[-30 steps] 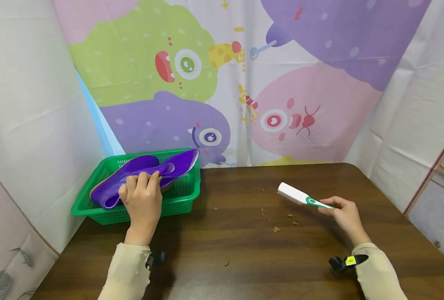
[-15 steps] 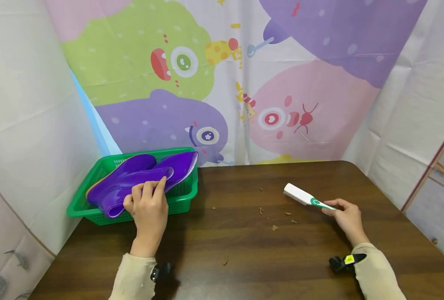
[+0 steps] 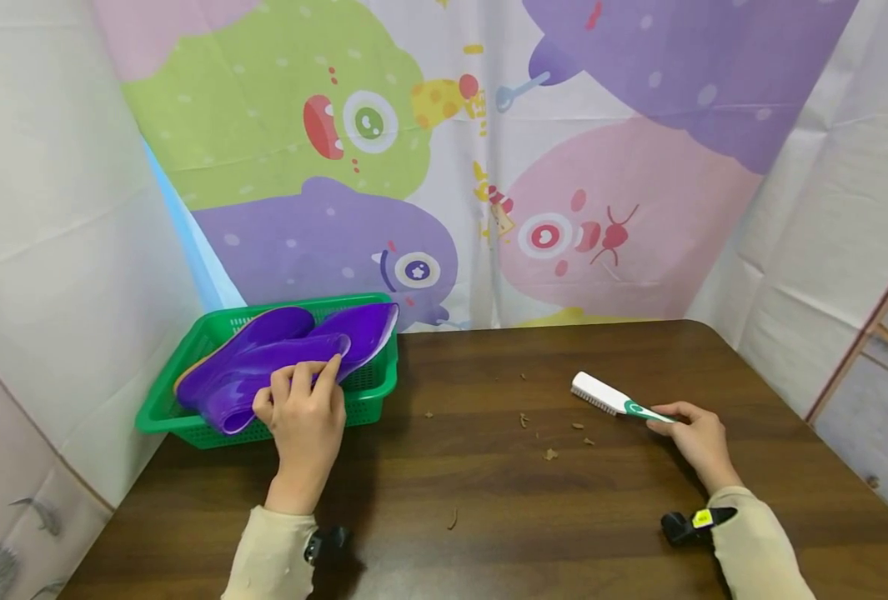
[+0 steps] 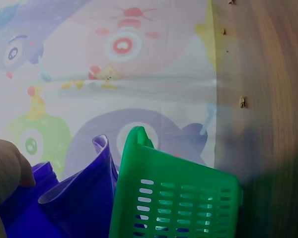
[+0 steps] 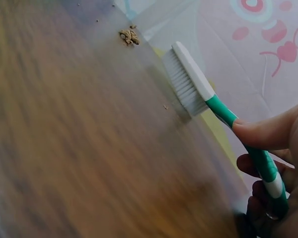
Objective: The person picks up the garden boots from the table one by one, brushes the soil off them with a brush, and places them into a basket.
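Observation:
A pair of purple rain boots lies in the green plastic basket at the table's left, the near boot's shaft rounded out. My left hand is at the near side of that boot, its fingertips at the shaft by the opening. In the left wrist view a finger overlaps the edge of one boot; contact is hard to tell. My right hand holds a brush by its green and white handle, thumb on top. Its white bristles point down, above the table.
Brown crumbs lie scattered on the dark wooden table, with a thin curled piece nearer the front. A cartoon-printed curtain hangs behind the table.
The near boot's shaft was squeezed under my left fingers and has sprung back round; that hand has shifted right and loosened. The brush has moved slightly right.

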`<state>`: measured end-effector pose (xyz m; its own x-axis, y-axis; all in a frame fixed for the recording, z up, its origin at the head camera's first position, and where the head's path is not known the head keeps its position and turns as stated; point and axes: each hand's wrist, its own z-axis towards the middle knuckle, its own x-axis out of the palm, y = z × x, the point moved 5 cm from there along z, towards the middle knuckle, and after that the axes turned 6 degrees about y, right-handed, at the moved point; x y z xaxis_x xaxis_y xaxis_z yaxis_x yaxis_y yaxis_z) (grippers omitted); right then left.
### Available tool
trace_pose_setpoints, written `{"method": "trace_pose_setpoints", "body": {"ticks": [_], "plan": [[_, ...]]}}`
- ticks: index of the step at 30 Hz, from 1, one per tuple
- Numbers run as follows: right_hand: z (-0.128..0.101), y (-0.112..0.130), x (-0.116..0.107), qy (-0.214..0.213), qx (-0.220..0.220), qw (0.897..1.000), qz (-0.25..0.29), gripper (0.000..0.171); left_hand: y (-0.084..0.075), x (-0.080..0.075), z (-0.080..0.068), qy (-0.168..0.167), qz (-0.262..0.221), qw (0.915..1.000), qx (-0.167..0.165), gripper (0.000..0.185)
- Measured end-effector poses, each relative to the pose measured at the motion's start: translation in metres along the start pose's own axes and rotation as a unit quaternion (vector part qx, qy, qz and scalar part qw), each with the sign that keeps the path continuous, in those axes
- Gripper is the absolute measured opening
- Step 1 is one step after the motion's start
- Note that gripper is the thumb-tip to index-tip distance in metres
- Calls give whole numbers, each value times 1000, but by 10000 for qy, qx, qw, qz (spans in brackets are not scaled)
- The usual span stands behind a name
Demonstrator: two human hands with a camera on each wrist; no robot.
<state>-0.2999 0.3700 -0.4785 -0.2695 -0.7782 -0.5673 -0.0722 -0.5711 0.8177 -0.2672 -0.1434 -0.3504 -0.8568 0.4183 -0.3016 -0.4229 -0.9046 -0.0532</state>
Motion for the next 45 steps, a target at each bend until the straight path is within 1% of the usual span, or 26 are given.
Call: {"method": "trace_pose_setpoints", "body": {"ticks": [5,9,17,24,32,35,39,41,45], "plan": [[0,-2,-2,198,37,9998,-84,39,-4,0,0,150,-149,9998,-63,24],[0,-4,-5,338,72,9992,-197,41,-6,1,1,218,-192,9996,-53,23],[1,-6,-6,573,32,9972,-472,40,-7,0,1,257,-274,9993,-61,25],[1,-5,-8,624,81,9969,-464,41,-8,-2,2,310,-364,9989,-24,26],[1,-2,-9,516,-90,9981,-318,42,-12,-4,7,252,-598,9979,36,27],[1,-1,-11,470,-156,9984,-282,43,-14,-5,9,310,-667,9973,-30,28],[2,8,-13,400,-305,9981,-348,43,-16,-5,10,538,-562,9966,-281,28],[2,16,-15,354,-499,9973,-402,41,-17,-4,10,697,-475,9956,-417,29],[0,39,-16,247,-1018,9930,-552,35,-19,0,11,1191,-337,9905,-607,33]]}}
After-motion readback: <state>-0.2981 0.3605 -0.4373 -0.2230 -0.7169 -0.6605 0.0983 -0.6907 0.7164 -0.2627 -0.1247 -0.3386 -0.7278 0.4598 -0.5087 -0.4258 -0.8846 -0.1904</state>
